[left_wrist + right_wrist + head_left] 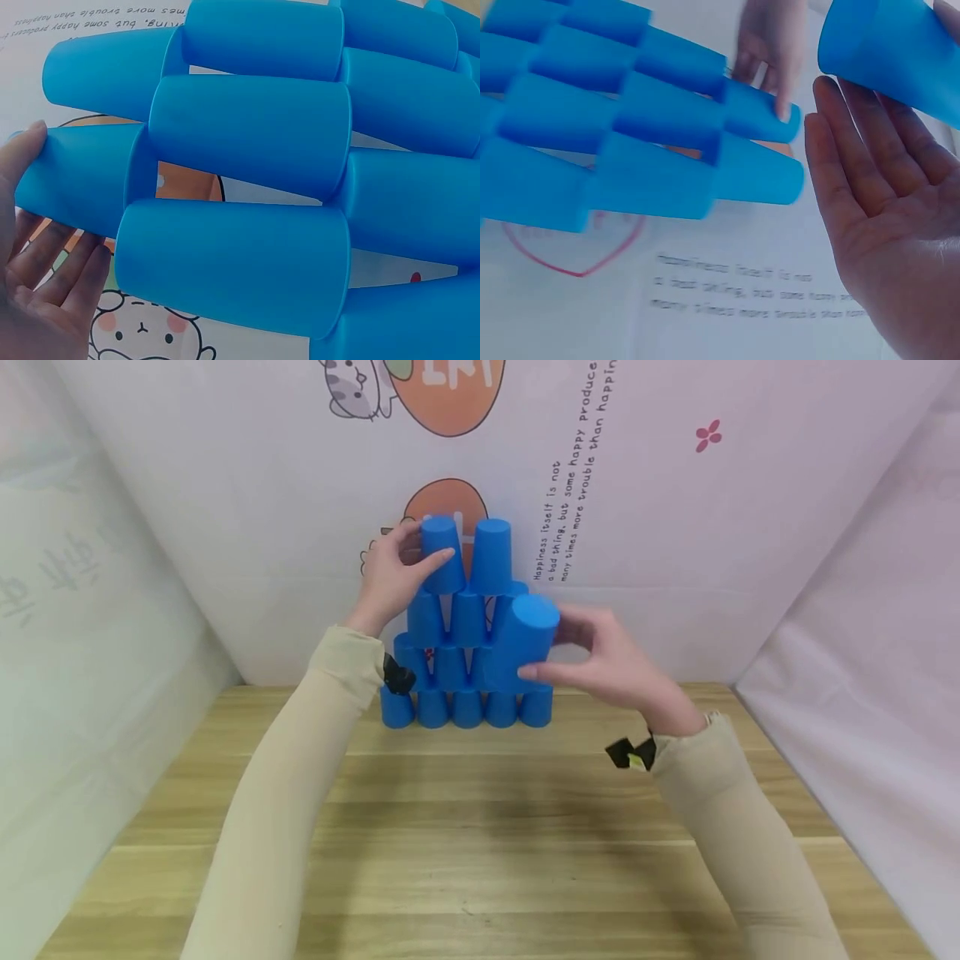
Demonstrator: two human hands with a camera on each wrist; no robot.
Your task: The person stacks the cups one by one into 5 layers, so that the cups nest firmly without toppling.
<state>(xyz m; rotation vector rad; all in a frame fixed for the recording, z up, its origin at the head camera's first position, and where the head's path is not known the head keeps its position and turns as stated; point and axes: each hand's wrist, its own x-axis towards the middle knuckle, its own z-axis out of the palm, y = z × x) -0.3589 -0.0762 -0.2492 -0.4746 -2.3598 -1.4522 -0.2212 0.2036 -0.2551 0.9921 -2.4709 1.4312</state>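
Observation:
Upside-down blue cups stand in a pyramid [467, 708], its upper tiers offset over the gaps below. Two cups form the highest row. My left hand [393, 572] grips the left one of these, a blue cup [444, 545], with the thumb on its near side; in the left wrist view, fingers [52, 285] lie along its other side. To its right stands another top-row cup [492, 558], untouched. Nearer the camera, my right hand [611, 660] holds a separate blue cup [527, 639], base up and slightly tilted, which hides part of the pyramid's right side.
The pyramid stands on a wood-grain table [465, 860], near its back edge. Behind it rises a white printed sheet [645, 527] with lettering and cartoon figures. Pale side sheets [862, 635] enclose the table left and right.

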